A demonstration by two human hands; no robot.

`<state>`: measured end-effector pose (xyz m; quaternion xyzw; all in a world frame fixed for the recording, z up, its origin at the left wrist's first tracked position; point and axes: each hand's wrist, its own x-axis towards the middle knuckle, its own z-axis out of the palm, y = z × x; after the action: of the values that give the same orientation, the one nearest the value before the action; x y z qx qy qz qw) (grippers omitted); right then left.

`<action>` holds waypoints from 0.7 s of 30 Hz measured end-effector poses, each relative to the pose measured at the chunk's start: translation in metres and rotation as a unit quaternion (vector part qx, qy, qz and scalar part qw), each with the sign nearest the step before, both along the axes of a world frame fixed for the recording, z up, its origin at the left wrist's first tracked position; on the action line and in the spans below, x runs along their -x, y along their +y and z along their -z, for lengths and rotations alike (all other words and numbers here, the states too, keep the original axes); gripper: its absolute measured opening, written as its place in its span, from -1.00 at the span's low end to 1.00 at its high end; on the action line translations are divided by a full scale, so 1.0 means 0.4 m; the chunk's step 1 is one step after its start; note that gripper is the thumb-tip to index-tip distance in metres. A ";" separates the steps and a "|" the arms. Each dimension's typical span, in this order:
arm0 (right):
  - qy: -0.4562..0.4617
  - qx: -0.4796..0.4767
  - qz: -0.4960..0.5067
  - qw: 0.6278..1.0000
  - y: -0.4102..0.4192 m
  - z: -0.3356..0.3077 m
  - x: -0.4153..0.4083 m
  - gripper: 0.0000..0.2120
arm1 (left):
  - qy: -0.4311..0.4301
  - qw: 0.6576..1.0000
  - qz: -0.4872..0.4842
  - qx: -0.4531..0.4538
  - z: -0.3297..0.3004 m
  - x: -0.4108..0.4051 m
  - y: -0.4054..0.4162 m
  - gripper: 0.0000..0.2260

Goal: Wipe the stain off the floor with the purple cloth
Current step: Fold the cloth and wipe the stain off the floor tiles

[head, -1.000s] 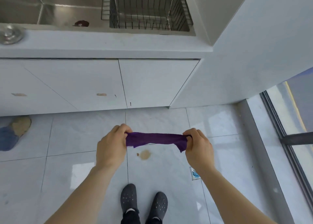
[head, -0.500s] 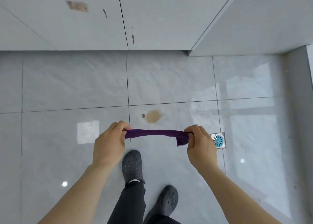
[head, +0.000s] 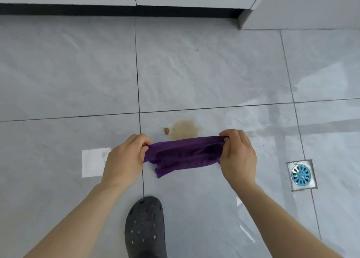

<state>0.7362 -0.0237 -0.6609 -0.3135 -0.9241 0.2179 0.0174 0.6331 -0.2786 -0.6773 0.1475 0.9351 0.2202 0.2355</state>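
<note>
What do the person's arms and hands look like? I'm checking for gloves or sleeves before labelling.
Both forearms are bare as far as the frame shows, with no sleeves. The left hand and right hand wear no gloves; I see no rings, watch or bracelet.

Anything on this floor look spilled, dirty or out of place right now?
Yes. A tan-brown stain sits on the grey tile floor, with a small darker blob beside it, left in view. Both hands hold the purple cloth stretched nearer the camera; the stain looks unwiped.
</note>
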 end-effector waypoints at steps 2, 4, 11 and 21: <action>0.015 -0.017 0.005 1.000 0.004 0.063 0.014 -0.74 | 0.011 1.000 0.009 -0.012 0.065 0.008 0.006 -0.86; 0.034 -0.032 0.012 0.999 0.010 0.119 0.023 -0.73 | 0.018 0.999 0.026 -0.022 0.120 0.005 0.014 -0.87; 0.086 -0.047 0.055 0.994 0.036 0.224 0.075 -0.76 | 0.006 0.992 0.111 -0.053 0.207 -0.060 0.050 -0.84; 0.201 0.080 -0.062 0.974 -0.012 0.226 0.236 -0.72 | 0.084 0.982 0.098 -0.137 0.219 -0.024 0.111 -0.82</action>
<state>0.6416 -0.0285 -0.7513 -0.2059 -0.8988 0.3506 0.1640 0.6426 -0.2341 -0.7651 0.2873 0.8936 0.3084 0.1542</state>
